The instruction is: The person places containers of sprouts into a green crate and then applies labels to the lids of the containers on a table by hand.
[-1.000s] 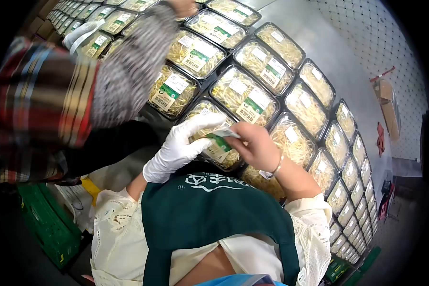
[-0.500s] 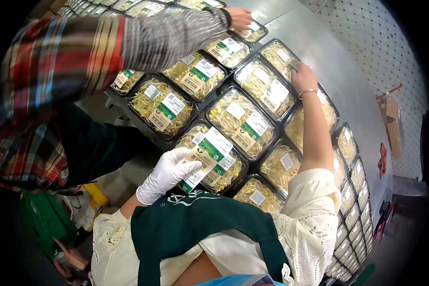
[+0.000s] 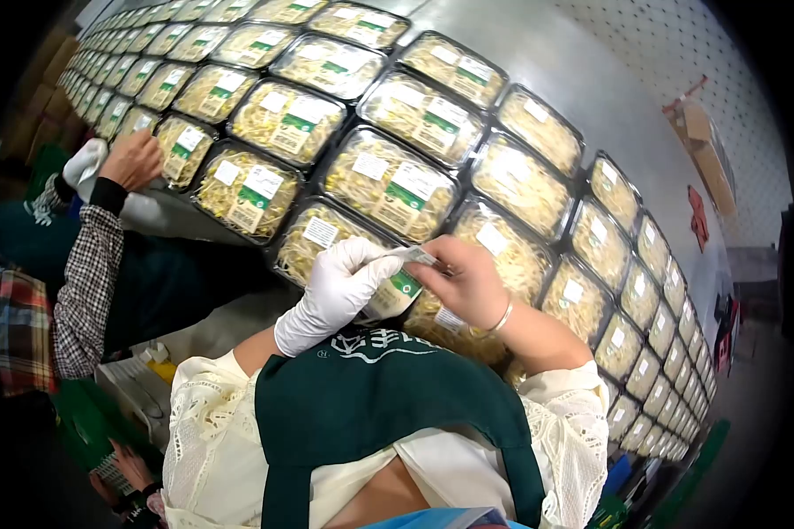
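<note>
In front of my chest, my white-gloved left hand (image 3: 337,286) grips a small stack of green, white and cream labels (image 3: 404,284). My bare right hand (image 3: 469,284), with a bracelet at the wrist, meets it at the stack's upper edge, thumb and finger pinched on a label there. How many labels the right fingers hold is hidden. Directly beyond my hands sits a black tray of bean sprouts (image 3: 390,181) bearing a green-and-white label. A tray at the near edge (image 3: 304,234) is partly covered by my left hand. Trays on the right (image 3: 525,181) carry only a small white sticker.
Rows of packed sprout trays cover much of the metal table (image 3: 582,79). To the left, a co-worker's bare hand (image 3: 134,160) and gloved hand (image 3: 86,163) are near the trays. Another person's hand (image 3: 132,465) shows low left, by a green crate (image 3: 88,419).
My right hand has come back from a far tray to the labels in my left hand. The co-worker's arm has withdrawn to the left. My view has shifted.
</note>
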`<state>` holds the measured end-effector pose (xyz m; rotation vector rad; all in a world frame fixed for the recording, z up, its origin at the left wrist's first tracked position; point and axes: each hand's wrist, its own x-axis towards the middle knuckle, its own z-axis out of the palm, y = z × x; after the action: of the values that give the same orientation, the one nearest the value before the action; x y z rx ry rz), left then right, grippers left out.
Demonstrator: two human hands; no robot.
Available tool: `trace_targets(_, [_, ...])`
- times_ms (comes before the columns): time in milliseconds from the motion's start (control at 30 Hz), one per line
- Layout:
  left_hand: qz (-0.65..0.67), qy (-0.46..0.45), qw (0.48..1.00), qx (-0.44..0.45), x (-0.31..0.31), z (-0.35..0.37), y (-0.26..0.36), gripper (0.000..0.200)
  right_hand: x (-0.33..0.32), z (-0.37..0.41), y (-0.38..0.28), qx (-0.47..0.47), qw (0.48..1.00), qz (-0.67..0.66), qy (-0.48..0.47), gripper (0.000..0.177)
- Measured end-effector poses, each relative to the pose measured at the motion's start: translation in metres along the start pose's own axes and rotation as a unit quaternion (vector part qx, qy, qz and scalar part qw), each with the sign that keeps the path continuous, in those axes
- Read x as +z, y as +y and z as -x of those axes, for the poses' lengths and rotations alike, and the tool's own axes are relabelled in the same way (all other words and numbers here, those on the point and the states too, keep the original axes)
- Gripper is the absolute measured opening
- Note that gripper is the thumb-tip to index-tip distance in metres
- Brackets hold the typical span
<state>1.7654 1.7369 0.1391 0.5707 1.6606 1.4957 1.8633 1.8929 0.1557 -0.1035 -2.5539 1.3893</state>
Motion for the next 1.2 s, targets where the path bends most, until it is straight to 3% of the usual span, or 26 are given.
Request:
trace_targets(33, [-0.089, -0.036, 0.995, 0.015, 0.000, -0.004, -0.004, 0.019, -0.013, 0.003, 0.008, -0.040, 0.998, 0.031, 0.035, 0.009])
trace_targets(100, [-0.025, -0.079, 0.997, 0.002, 0.017, 0.000, 0.010, 0.022, -0.065, -0.009, 0.026, 0.063, 0.972, 0.175, 0.140, 0.004])
trace_targets(133, [-0.018, -0.082, 0.990, -0.111, 0.019, 0.001, 0.009, 0.021, -0.101, -0.018, 0.052, 0.076, 0.944, 0.271, 0.172, 0.006])
trace_targets(167, [-0.016, -0.081, 0.991, -0.109, 0.019, 0.002, 0.007, 0.021, -0.139, -0.031, 0.067, 0.136, 0.923, 0.322, 0.160, 0.012])
trace_targets(233, [-0.054, -0.114, 0.984, -0.127, 0.014, 0.005, -0.001, 0.020, -0.185, -0.051, 0.119, 0.113, 0.888, 0.417, 0.156, 0.022])
trace_targets(300, [-0.037, -0.099, 0.984, -0.141, 0.013, 0.011, -0.007, 0.020, -0.191, -0.059, 0.165, 0.132, 0.870, 0.458, 0.129, 0.025])
trace_targets(367, [0.000, -0.048, 0.990, -0.136, 0.013, 0.018, -0.003, 0.020, -0.178, -0.063, 0.198, 0.118, 0.815, 0.557, 0.110, 0.029])
trace_targets(400, [0.032, -0.031, 0.989, -0.138, 0.014, 0.023, -0.002, 0.020, -0.175, -0.066, 0.201, 0.216, 0.805, 0.545, 0.089, 0.041])
trace_targets(433, [0.034, -0.026, 0.989, -0.140, 0.013, 0.025, -0.004, 0.020, -0.168, -0.064, 0.204, 0.212, 0.807, 0.545, 0.085, 0.041])
trace_targets(500, [0.067, 0.001, 0.988, -0.137, 0.016, 0.032, -0.015, 0.021, -0.153, -0.056, 0.190, 0.181, 0.731, 0.613, 0.240, 0.053])
trace_targets(533, [0.095, -0.013, 0.985, -0.146, 0.017, 0.033, -0.018, 0.022, -0.152, -0.061, 0.185, 0.186, 0.794, 0.544, 0.197, 0.058])
trace_targets(567, [0.095, -0.010, 0.985, -0.144, 0.020, 0.033, -0.018, 0.022, -0.149, -0.068, 0.199, 0.128, 0.836, 0.501, 0.187, 0.058])
trace_targets(633, [0.116, -0.045, 0.983, -0.133, 0.027, 0.032, -0.015, 0.024, -0.138, -0.076, 0.197, 0.207, 0.828, 0.520, 0.041, 0.060])
trace_targets(700, [0.133, -0.032, 0.985, -0.107, 0.027, 0.036, -0.012, 0.029, -0.135, -0.080, 0.179, 0.244, 0.846, 0.469, 0.075, 0.063])
trace_targets(767, [0.132, -0.025, 0.987, -0.084, 0.019, 0.040, -0.015, 0.032, -0.132, -0.071, 0.151, 0.358, 0.802, 0.475, 0.052, 0.062])
trace_targets(800, [0.130, -0.030, 0.987, -0.085, 0.018, 0.039, -0.017, 0.032, -0.130, -0.064, 0.125, 0.358, 0.868, 0.343, 0.001, 0.062])
trace_targets(833, [0.121, -0.021, 0.992, -0.035, 0.020, 0.039, -0.019, 0.032, -0.100, -0.037, 0.099, 0.287, 0.952, 0.075, 0.076, 0.058])
trace_targets(867, [0.115, -0.013, 0.993, 0.012, 0.021, 0.041, -0.022, 0.033, -0.082, -0.013, 0.079, 0.125, 0.988, -0.087, 0.000, 0.051])
trace_targets(900, [0.118, -0.022, 0.993, 0.007, 0.021, 0.045, -0.023, 0.033, -0.056, 0.004, 0.061, 0.091, 0.946, -0.295, -0.102, 0.043])
trace_targets(967, [0.118, -0.082, 0.990, 0.005, 0.020, 0.045, -0.017, 0.028, -0.035, 0.036, -0.006, 0.054, 0.989, -0.020, -0.136, 0.029])
trace_targets(1000, [0.017, -0.120, 0.991, -0.061, 0.014, 0.044, -0.007, 0.023, -0.022, 0.046, -0.015, -0.008, 0.996, 0.061, -0.065, 0.022])
trace_targets(1033, [-0.079, -0.117, 0.987, -0.070, 0.013, 0.041, -0.008, 0.020, -0.011, 0.051, -0.012, -0.080, 0.995, 0.059, -0.019, 0.017])
trace_targets(1100, [0.094, -0.055, 0.994, 0.027, 0.036, 0.046, 0.006, 0.021, 0.006, 0.060, -0.020, -0.022, 0.999, 0.017, -0.046, 0.015])
trace_targets(1133, [0.032, -0.073, 0.994, 0.076, 0.033, 0.045, -0.005, 0.019, 0.013, 0.065, -0.022, -0.015, 1.000, 0.017, -0.001, 0.011])
trace_targets(1167, [0.107, -0.068, 0.992, 0.005, 0.033, 0.047, -0.011, 0.016, 0.008, 0.067, -0.025, -0.006, 0.999, 0.035, 0.035, 0.010])
trace_targets(1200, [0.020, -0.092, 0.995, -0.016, 0.032, 0.046, -0.009, 0.017, -0.002, 0.068, -0.025, 0.003, 0.996, 0.053, 0.072, 0.009])
